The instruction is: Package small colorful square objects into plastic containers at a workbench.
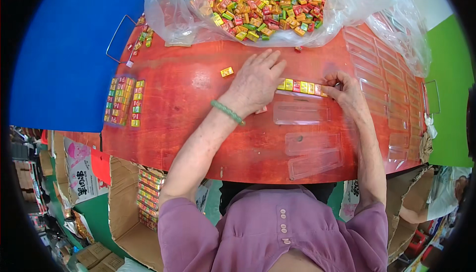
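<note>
On the red surface (188, 98), just below the big clear plastic bag (347, 9) heaped with small wrapped candies (263, 4), a short row of candies (302, 87) lies end to end in a narrow clear plastic tray. The left hand (255, 83) lies flat over the row's left end, fingers spread and pressing down rather than pinching anything. The right hand (347, 93) is at the row's right end, thumb and fingertips closed on the end of the tray and the last candy there.

These pieces look light, small and stiff in glossy foil-like wrappers, so they are likely slippery and apt to skitter or tip out of line; a pinch across the two flat sides of a single piece seems the surest hold. The tray looks thin and flexible and would probably bow if lifted by one end, so holding it at both ends seems wiser.

A single loose yellow candy (227, 72) sits near the left hand. Empty clear trays (302, 113) lie just below the row, with more stacked along the right edge. Filled trays (121, 101) rest well apart to the left, and a cardboard box (134, 207) stands below the surface's edge.
</note>
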The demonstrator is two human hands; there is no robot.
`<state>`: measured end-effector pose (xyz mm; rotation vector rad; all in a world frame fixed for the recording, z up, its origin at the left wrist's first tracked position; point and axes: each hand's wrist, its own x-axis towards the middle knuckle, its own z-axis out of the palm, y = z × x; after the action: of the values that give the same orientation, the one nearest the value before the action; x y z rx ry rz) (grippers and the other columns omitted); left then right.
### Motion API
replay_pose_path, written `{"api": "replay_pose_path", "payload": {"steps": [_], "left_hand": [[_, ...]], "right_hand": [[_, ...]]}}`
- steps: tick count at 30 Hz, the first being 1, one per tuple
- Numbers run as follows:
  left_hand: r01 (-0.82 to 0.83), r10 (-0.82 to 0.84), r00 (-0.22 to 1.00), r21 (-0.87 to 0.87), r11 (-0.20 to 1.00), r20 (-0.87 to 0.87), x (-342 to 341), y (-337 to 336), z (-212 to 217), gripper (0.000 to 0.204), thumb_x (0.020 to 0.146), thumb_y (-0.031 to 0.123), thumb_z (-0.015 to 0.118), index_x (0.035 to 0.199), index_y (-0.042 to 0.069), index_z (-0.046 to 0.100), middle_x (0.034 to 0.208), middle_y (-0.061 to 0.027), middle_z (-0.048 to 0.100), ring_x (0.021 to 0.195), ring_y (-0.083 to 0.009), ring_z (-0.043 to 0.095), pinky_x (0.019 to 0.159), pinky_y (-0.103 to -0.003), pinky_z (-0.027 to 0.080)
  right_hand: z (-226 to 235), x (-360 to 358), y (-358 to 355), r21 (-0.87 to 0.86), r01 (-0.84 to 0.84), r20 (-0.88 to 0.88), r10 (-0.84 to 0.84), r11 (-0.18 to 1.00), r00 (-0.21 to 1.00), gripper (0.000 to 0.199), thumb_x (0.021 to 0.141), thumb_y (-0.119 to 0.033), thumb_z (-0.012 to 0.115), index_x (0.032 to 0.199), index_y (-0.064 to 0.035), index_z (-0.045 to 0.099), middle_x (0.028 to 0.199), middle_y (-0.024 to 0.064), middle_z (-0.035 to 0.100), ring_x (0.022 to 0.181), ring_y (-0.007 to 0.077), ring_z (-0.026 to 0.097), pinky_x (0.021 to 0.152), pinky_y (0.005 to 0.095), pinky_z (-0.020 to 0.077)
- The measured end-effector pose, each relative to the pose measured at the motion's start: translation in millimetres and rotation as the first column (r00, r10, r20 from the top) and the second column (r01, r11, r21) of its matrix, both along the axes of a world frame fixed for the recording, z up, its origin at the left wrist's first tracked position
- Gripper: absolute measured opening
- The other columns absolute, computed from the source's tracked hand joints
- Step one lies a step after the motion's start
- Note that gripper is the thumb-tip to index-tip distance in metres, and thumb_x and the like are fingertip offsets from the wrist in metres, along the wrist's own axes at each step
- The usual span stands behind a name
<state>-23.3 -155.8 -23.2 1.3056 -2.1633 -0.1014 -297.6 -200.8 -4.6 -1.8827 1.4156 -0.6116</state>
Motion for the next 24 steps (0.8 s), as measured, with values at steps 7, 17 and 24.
{"api": "replay_pose_path", "payload": {"steps": [7,17,24], "left_hand": [[-0.034,0.005,0.989,0.198,0.980,0.146,29,30,7,0.044,0.100,0.033,0.062,0.127,-0.001,0.062,0.143,-0.0197,0.057,0.138,-0.0389,0.049,0.114,-0.057,0.038],[-0.119,0.111,0.993,0.227,0.967,0.047,50,75,12,0.067,0.093,0.044,0.070,0.135,-0.007,0.056,0.145,-0.0278,0.052,0.142,-0.0437,0.043,0.120,-0.053,0.033],[-0.008,0.003,1.000,0.259,0.966,0.021,27,113,8,0.059,0.089,0.020,0.076,0.139,-0.004,0.055,0.150,-0.0253,0.049,0.144,-0.0427,0.042,0.118,-0.051,0.037]], "right_hand": [[2,-6,-12,0.229,0.043,0.063,-0.059,0.972,0.996,0.012,0.093,-0.009,0.073,0.100,-0.0004,0.070,0.081,0.0016,0.067,0.066,0.0069,0.059,0.058,0.0231,0.0488],[1,27,-21,0.289,-0.005,0.158,-0.043,0.957,0.987,0.009,0.097,-0.010,0.069,0.100,-0.0015,0.069,0.083,0.0004,0.066,0.064,0.0043,0.058,0.057,0.0196,0.0479],[2,94,-24,0.251,-0.062,0.137,0.028,0.966,0.990,0.012,0.096,-0.011,0.070,0.098,0.0009,0.068,0.082,0.0024,0.068,0.064,0.0069,0.061,0.057,0.0223,0.0510]]}}
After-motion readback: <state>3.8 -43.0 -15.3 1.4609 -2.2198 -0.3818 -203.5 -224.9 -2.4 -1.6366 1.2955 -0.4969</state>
